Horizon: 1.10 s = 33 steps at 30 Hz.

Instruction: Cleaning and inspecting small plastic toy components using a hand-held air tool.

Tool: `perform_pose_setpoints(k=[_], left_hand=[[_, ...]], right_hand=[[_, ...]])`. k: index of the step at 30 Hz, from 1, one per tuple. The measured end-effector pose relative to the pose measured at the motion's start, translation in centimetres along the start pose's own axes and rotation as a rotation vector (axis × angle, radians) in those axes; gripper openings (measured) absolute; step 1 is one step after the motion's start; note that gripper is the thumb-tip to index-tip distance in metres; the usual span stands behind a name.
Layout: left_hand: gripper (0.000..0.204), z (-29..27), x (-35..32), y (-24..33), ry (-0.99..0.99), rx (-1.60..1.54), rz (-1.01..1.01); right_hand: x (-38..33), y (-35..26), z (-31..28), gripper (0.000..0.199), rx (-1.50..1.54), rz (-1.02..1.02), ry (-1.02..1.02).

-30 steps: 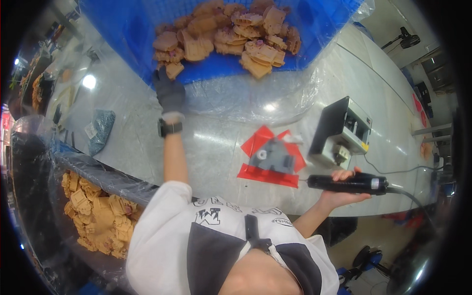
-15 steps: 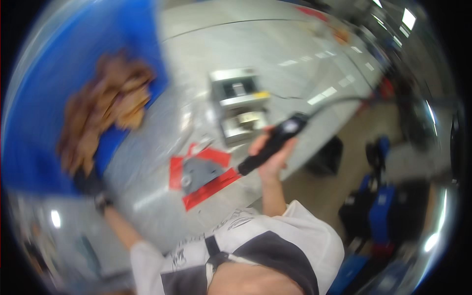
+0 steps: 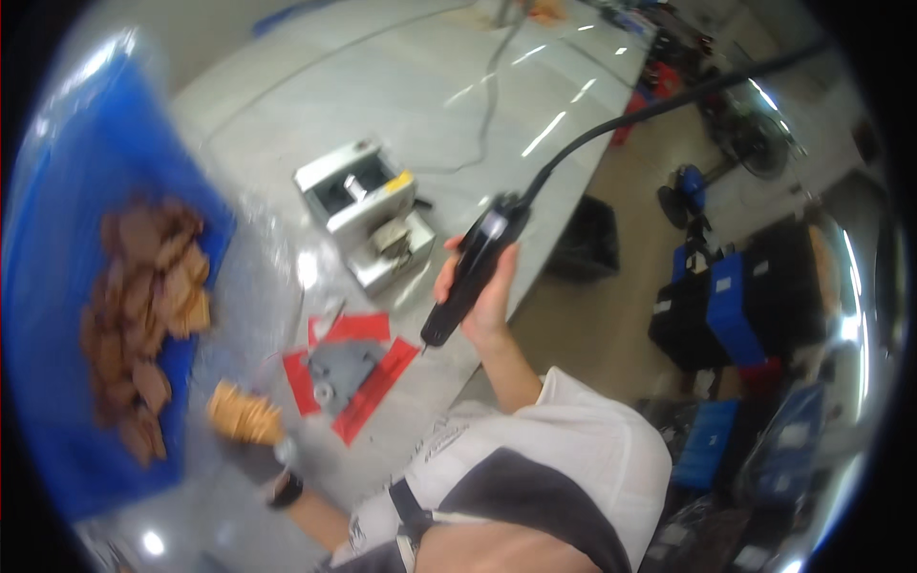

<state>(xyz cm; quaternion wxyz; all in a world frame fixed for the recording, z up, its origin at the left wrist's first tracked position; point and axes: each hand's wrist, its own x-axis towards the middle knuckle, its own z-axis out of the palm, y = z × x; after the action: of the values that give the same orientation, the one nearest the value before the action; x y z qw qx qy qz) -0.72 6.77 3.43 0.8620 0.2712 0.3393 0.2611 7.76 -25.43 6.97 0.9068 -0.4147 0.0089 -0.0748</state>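
My right hand (image 3: pixel 489 296) is closed around a black electric screwdriver (image 3: pixel 475 272), its thin bit pointing down to the left. My left hand (image 3: pixel 256 463), in a dark glove and blurred by motion, holds a clump of tan flat pieces (image 3: pixel 246 415) over the table. A blue bin (image 3: pixel 191 143) at the left contains a heap of brown and tan flat pieces (image 3: pixel 143 296). Between my hands lies a grey plate-like fixture (image 3: pixel 341 372), bordered by red tape (image 3: pixel 373 396); the screwdriver's bit hangs just right of it.
A small silver box-shaped device (image 3: pixel 368 215) stands on the grey table (image 3: pixel 458 86) beyond the fixture. From the screwdriver a black cable (image 3: pixel 621 119) runs to the upper right. Black and blue crates (image 3: pixel 731 306) and a black bin (image 3: pixel 585 244) stand on the floor at the right.
My left hand has come out of the blue bin to the right, bringing tan pieces with it. My right hand still grips the screwdriver, now more upright. The whole view has turned.
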Motion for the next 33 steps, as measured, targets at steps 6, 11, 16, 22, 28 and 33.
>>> perform_pose_setpoints(k=[6, 11, 16, 22, 28, 33], left_hand=[[0.022, 3.0, 0.3, -7.6, -0.832, 1.174, 0.723], [0.026, 6.5, -1.7, -8.1, -0.651, 1.21, 0.551], [0.035, 7.0, -3.3, -9.3, -0.574, 1.274, 0.623], [0.032, 6.2, -2.7, -4.6, -0.765, 1.009, 0.124], [0.03, 6.1, -1.0, -6.6, -1.006, 1.463, 0.275], [0.023, 6.4, 1.4, -8.1, -1.17, 1.517, 0.946]], right_hand=[[0.0, -1.1, 0.2, 0.079, -0.086, -0.103, 0.065], [0.6, -0.3, -0.8, 0.082, -0.118, -0.052, 0.049], [0.1, 0.4, -1.2, 0.082, -0.128, -0.028, -0.004], [0.0, -0.1, -0.9, 0.081, -0.129, -0.072, 0.063], [0.2, 0.5, -0.7, 0.085, -0.097, 0.0, 0.084], [0.4, 0.6, -0.7, 0.085, -0.124, -0.017, 0.094]])
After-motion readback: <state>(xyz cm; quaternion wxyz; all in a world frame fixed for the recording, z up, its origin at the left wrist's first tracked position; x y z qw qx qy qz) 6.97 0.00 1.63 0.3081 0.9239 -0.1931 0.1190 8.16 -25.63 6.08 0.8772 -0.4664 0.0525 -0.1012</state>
